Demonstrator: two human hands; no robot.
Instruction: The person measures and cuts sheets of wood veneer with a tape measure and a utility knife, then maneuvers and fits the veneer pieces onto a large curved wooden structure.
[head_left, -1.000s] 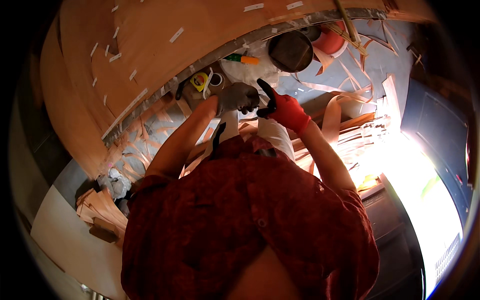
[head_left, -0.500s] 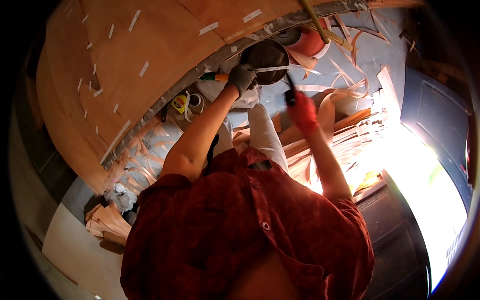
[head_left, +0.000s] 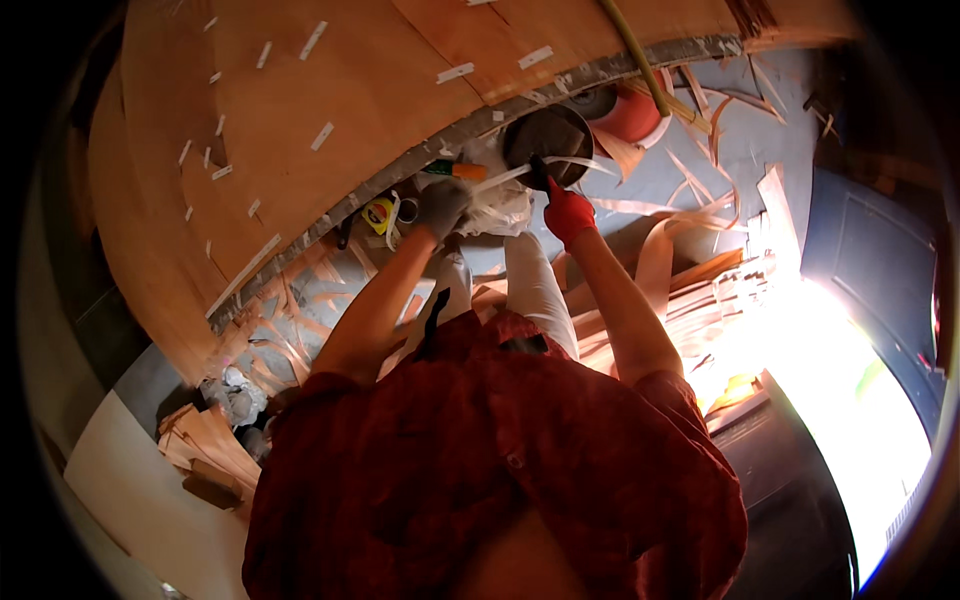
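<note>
My left hand, in a grey glove and smeared by motion, is closed on one end of a white strip. The strip stretches right, over a dark round pan, and its far end curls past the pan. My right hand, in a red glove, is wrapped round a slim black tool pointing away from me; its kind cannot be made out. The tool crosses the strip at the pan's near edge. Just beyond my left hand lies an orange and green handle. Crumpled clear plastic sits between my hands.
A curved wooden panel dotted with white tape pieces spans the far left. Beside its edge lie a yellow tape measure and a tape roll. A red bucket stands beyond the pan. Veneer strips litter the floor at right.
My right hand has swung left and away from me, bringing the black tool onto the strip. My left hand has drawn left and nearer, and the strip now bends and curls.
</note>
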